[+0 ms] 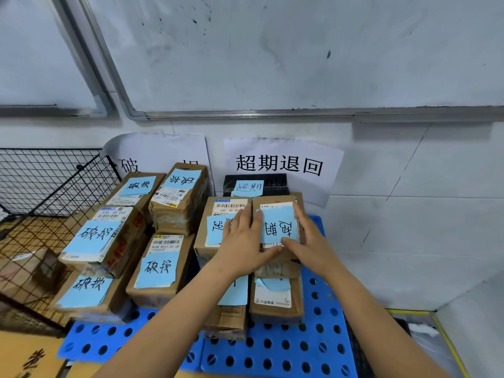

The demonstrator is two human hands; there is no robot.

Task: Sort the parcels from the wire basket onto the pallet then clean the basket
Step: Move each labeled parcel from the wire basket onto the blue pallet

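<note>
Both hands lie on the top parcel (268, 201) of the R stack on the blue pallet (272, 347). This parcel carries a blue note (278, 225) w/ handwriting.

L hand (242, 241): fingers straight and flat, over the seam between this parcel and the box beside it (202, 238). The thumb reaches to the parcel's front edge.

R hand (311, 241): fingers straight along the parcel's R edge, thumb on top near the front edge. Neither hand curls round the parcel; they touch it from two sides.

More boxes of the same stack are under it. On the L half of the pallet stand other parcels (161, 268), each w/ a blue note. The wire basket (49, 181) is at far L, just beside them; cardboard shows through its mesh. A paper sign (281, 165) hangs on the wall behind the R stack, and a second sign (158, 154) behind the L group.
</note>
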